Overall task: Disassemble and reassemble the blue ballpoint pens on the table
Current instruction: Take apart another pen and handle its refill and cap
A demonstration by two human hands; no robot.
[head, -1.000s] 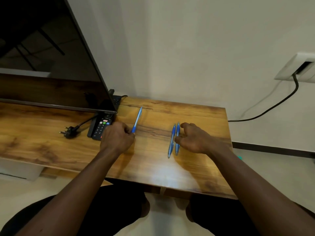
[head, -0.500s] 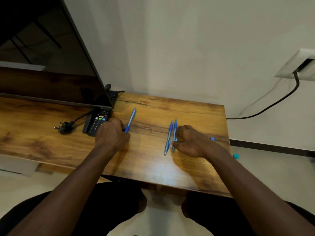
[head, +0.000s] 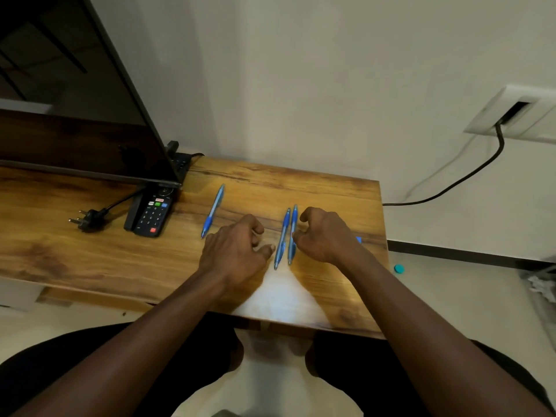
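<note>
A pair of blue ballpoint pens (head: 282,239) is laid side by side on the wooden worktop (head: 90,260) between the hands. A third pen (head: 213,210) is laid apart, leftward. The left hand (head: 237,251) is loosely curled with nothing held. The right hand (head: 325,236) is curled against the pair; whether its fingers grip cannot be told.

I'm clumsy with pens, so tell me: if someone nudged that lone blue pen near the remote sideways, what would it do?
The lone blue pen looks slim and round, so it would probably roll across the smooth wooden table. Its darker grip section seems rubbery, so it is likely less slippery to pinch. It appears to be thin plastic, so it probably lifts lightly and stays stiff.
</note>
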